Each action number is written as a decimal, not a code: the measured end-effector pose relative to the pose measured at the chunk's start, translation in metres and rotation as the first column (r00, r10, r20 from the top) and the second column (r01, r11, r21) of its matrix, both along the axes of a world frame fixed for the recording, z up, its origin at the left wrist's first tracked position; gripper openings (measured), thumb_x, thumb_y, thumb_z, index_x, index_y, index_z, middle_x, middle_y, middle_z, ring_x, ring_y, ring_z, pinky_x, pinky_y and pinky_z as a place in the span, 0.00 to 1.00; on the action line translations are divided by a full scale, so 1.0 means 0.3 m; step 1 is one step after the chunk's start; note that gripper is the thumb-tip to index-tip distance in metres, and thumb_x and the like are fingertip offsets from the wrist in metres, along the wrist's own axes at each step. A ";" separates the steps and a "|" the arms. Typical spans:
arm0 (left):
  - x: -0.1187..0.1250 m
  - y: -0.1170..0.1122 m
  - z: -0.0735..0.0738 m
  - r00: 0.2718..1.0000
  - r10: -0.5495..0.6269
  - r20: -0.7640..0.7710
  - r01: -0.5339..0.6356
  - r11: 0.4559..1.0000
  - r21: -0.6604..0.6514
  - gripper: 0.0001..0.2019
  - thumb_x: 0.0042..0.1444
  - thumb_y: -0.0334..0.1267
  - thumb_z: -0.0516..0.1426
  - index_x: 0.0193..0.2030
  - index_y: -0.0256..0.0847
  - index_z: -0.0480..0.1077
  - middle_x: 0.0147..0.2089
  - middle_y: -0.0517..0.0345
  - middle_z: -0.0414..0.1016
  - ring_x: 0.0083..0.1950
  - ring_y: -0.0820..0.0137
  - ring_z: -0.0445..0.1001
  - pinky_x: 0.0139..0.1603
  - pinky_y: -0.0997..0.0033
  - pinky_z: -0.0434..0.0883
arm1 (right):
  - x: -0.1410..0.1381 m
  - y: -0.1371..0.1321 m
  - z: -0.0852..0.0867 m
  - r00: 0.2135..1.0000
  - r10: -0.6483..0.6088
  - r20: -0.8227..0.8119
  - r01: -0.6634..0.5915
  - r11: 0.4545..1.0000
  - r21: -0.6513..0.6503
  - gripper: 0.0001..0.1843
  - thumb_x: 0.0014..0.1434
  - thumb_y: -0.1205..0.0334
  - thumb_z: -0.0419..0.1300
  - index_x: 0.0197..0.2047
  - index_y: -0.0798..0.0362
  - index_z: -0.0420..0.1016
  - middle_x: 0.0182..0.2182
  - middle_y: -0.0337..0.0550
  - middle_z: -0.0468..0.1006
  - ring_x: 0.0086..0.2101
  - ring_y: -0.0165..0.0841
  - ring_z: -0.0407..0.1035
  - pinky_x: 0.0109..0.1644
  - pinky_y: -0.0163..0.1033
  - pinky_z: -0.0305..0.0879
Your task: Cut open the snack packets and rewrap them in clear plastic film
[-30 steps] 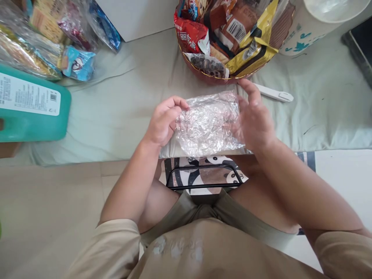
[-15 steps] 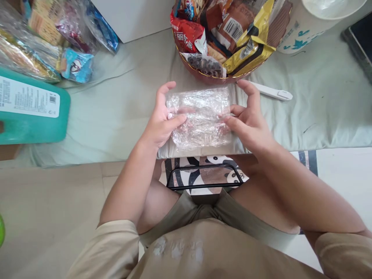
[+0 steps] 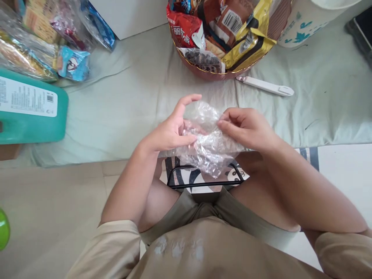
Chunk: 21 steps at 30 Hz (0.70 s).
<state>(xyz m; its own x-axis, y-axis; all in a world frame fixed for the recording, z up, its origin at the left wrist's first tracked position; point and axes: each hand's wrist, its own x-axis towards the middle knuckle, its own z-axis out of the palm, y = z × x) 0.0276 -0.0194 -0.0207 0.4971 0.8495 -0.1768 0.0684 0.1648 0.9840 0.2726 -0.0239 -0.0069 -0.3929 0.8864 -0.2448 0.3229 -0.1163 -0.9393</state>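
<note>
While the right hand pinches the crinkled clear film between thumb and index, the left hand holds it loosely, thumb in front, fingers behind, index sticking out free. Film sits between the hands, bunched, lower part past the front edge of the pale green cloth. Probably near weightless, limp, slick, prone to cling or tear; I'd take opposite edges, light pinch. Snack bowl and slim white tool lie beyond, clear of both hands.
</note>
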 end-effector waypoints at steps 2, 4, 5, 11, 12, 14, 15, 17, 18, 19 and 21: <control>-0.015 0.008 -0.004 1.000 -0.006 0.019 0.007 0.998 -0.057 0.37 0.48 0.28 0.66 0.65 0.53 0.64 0.36 0.61 0.83 0.22 0.74 0.77 0.23 0.77 0.73 | 0.011 0.010 -0.001 0.995 -0.099 0.029 0.098 0.994 0.041 0.18 0.61 0.52 0.69 0.26 0.50 0.69 0.17 0.33 0.65 0.18 0.24 0.55 0.20 0.35 0.46; -0.031 0.019 -0.007 0.999 0.022 0.025 -0.019 0.995 -0.100 0.36 0.48 0.25 0.63 0.65 0.51 0.65 0.35 0.62 0.82 0.21 0.75 0.75 0.23 0.76 0.72 | 0.022 0.018 -0.005 0.986 -0.160 0.040 0.158 0.986 0.054 0.17 0.62 0.53 0.68 0.26 0.49 0.69 0.16 0.33 0.65 0.17 0.25 0.54 0.19 0.36 0.45; -0.039 0.026 -0.008 0.999 0.051 0.018 -0.049 0.993 -0.112 0.35 0.47 0.24 0.62 0.63 0.49 0.66 0.34 0.62 0.82 0.21 0.76 0.74 0.23 0.76 0.71 | 0.024 0.020 -0.007 0.981 -0.189 0.045 0.186 0.980 0.064 0.17 0.62 0.54 0.68 0.26 0.49 0.69 0.16 0.33 0.65 0.17 0.25 0.54 0.19 0.36 0.45; -0.051 0.054 -0.018 0.941 0.338 0.029 -0.328 0.928 -0.177 0.17 0.51 0.32 0.60 0.50 0.42 0.71 0.33 0.59 0.81 0.28 0.73 0.78 0.26 0.76 0.71 | 0.000 0.016 -0.016 0.944 -0.328 0.021 0.325 0.941 0.089 0.16 0.63 0.53 0.68 0.29 0.49 0.69 0.16 0.32 0.64 0.16 0.25 0.54 0.18 0.36 0.45; -0.048 0.054 -0.018 0.940 0.337 0.059 -0.318 0.924 -0.214 0.18 0.53 0.36 0.60 0.52 0.43 0.70 0.36 0.57 0.82 0.31 0.71 0.81 0.29 0.75 0.74 | -0.005 0.015 -0.019 0.942 -0.335 0.005 0.333 0.938 0.097 0.17 0.64 0.52 0.68 0.29 0.49 0.69 0.16 0.32 0.64 0.16 0.25 0.55 0.18 0.36 0.46; -0.043 0.051 -0.017 0.950 0.293 0.107 -0.256 0.930 -0.265 0.26 0.54 0.40 0.64 0.59 0.47 0.66 0.40 0.57 0.83 0.35 0.67 0.83 0.33 0.71 0.77 | -0.010 0.016 -0.027 0.939 -0.342 -0.032 0.344 0.932 0.118 0.19 0.65 0.50 0.68 0.28 0.49 0.67 0.15 0.32 0.65 0.16 0.25 0.57 0.18 0.35 0.47; -0.040 0.048 -0.017 0.955 0.274 0.115 -0.236 0.935 -0.266 0.31 0.51 0.40 0.66 0.62 0.49 0.63 0.41 0.58 0.83 0.35 0.67 0.83 0.33 0.71 0.77 | -0.010 0.017 -0.031 0.940 -0.338 -0.054 0.342 0.932 0.121 0.20 0.65 0.49 0.68 0.28 0.49 0.67 0.16 0.33 0.66 0.16 0.25 0.58 0.18 0.35 0.48; -0.039 0.045 -0.015 0.959 0.264 0.102 -0.236 0.944 -0.229 0.39 0.46 0.37 0.70 0.64 0.53 0.59 0.39 0.62 0.82 0.31 0.70 0.81 0.30 0.73 0.75 | -0.005 0.019 -0.037 0.949 -0.298 -0.100 0.308 0.946 0.106 0.21 0.63 0.47 0.69 0.27 0.49 0.68 0.17 0.35 0.69 0.17 0.25 0.60 0.18 0.34 0.51; -0.041 0.044 -0.015 0.959 0.267 0.091 -0.245 0.948 -0.204 0.41 0.45 0.36 0.71 0.64 0.53 0.59 0.37 0.64 0.81 0.29 0.71 0.79 0.28 0.74 0.73 | 0.000 0.020 -0.038 0.956 -0.267 -0.122 0.279 0.957 0.085 0.21 0.62 0.46 0.69 0.28 0.49 0.69 0.19 0.36 0.71 0.18 0.25 0.62 0.18 0.34 0.54; -0.044 0.044 -0.015 0.959 0.269 0.083 -0.251 0.951 -0.180 0.41 0.45 0.35 0.71 0.64 0.53 0.59 0.36 0.65 0.80 0.28 0.72 0.78 0.26 0.74 0.71 | 0.005 0.021 -0.038 0.961 -0.236 -0.144 0.246 0.968 0.055 0.20 0.61 0.45 0.70 0.29 0.49 0.72 0.21 0.37 0.74 0.19 0.26 0.65 0.19 0.34 0.57; -0.053 0.045 -0.017 0.964 0.254 0.083 -0.240 0.959 -0.149 0.39 0.46 0.35 0.70 0.63 0.52 0.60 0.34 0.66 0.79 0.25 0.73 0.76 0.23 0.75 0.68 | 0.015 0.022 -0.034 0.965 -0.184 -0.185 0.184 0.983 -0.018 0.18 0.58 0.44 0.72 0.33 0.50 0.76 0.24 0.38 0.77 0.22 0.28 0.68 0.21 0.35 0.63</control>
